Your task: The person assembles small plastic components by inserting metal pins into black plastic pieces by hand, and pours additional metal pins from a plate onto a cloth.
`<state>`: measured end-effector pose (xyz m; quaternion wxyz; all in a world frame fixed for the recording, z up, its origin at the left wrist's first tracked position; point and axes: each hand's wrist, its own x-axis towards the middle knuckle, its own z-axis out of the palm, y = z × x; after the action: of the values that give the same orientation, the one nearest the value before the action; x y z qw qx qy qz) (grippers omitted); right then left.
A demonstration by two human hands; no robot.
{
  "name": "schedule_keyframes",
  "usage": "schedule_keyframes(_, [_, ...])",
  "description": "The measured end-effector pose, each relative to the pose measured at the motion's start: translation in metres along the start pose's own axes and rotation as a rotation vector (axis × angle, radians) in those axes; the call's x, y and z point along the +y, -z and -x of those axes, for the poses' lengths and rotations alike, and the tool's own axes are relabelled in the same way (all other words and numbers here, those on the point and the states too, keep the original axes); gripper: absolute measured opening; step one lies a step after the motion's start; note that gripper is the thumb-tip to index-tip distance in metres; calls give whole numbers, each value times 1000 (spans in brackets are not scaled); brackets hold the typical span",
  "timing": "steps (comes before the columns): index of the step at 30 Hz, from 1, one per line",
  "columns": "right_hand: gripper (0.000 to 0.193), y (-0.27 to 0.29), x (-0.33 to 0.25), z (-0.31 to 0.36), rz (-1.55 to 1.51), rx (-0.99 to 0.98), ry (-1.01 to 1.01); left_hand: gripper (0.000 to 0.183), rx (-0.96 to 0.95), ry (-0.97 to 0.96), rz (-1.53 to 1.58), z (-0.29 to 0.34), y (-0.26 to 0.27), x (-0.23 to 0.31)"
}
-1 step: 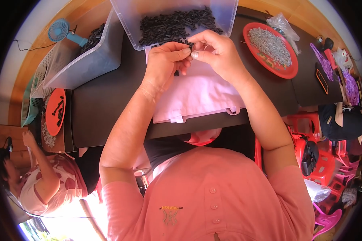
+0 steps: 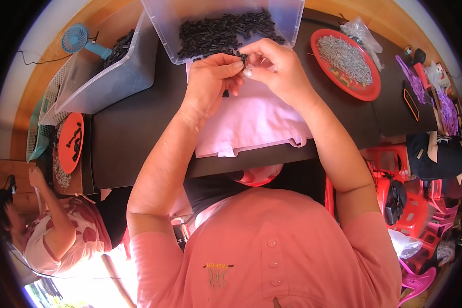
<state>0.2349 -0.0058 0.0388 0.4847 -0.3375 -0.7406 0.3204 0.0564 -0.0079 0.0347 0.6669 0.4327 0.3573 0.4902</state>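
My left hand [image 2: 210, 77] and my right hand [image 2: 274, 66] meet fingertip to fingertip above a pink cloth [image 2: 251, 123] spread on the black table [image 2: 133, 138]. Both pinch a small black part [image 2: 243, 57] between them. Just beyond the fingers stands a clear plastic bin [image 2: 159, 31] holding a heap of the same small black parts [image 2: 220, 33]. What the fingers do to the part is too small to tell.
A red plate [image 2: 372, 92] of small grey metal pieces lies to the right. To the left are a second clear bin [image 2: 113, 77], a blue fan [image 2: 77, 38] and an orange plate [image 2: 69, 141]. One person [image 2: 61, 231] sits lower left, another [image 2: 436, 149] at right, near red stools [image 2: 410, 205].
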Motion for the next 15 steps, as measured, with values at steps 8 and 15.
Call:
schedule_keyframes(8, [31, -19, 7, 1, 713, 225, 396, 14, 7, 21, -50, 2, -2, -2])
schedule_keyframes(15, [29, -11, 3, 4, 746, 245, 488, 22, -46, 56, 68, 6, -6, 4])
